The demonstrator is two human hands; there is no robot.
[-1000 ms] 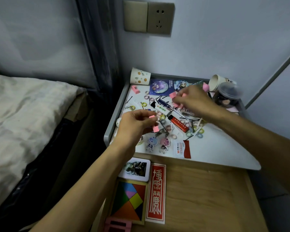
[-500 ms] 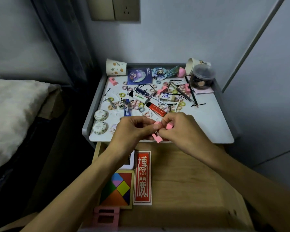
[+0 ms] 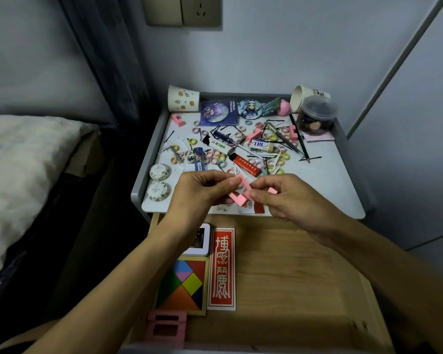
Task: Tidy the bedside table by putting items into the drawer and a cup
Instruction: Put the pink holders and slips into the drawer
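1. A pink angular piece (image 3: 237, 196) is being pinched from both sides, by the fingertips of the left hand (image 3: 202, 192) and the right hand (image 3: 292, 200).
2. A smaller pink piece (image 3: 272, 190) is being gripped in the right hand's curled fingers.
3. Both are being held above the front edge of the bedside table (image 3: 317, 190), near the open drawer (image 3: 292, 277), probably for joining before storage.
4. A paper cup (image 3: 183, 102) is being left at the table's back left corner, well apart.

White grey-rimmed bench (image 3: 317, 190), paper cup (image 3: 183, 101) far left, lidded jar (image 3: 317, 116) far right, red lighter (image 3: 246, 166) amid hair rings (image 3: 221, 157), round tins (image 3: 159, 171) near left.
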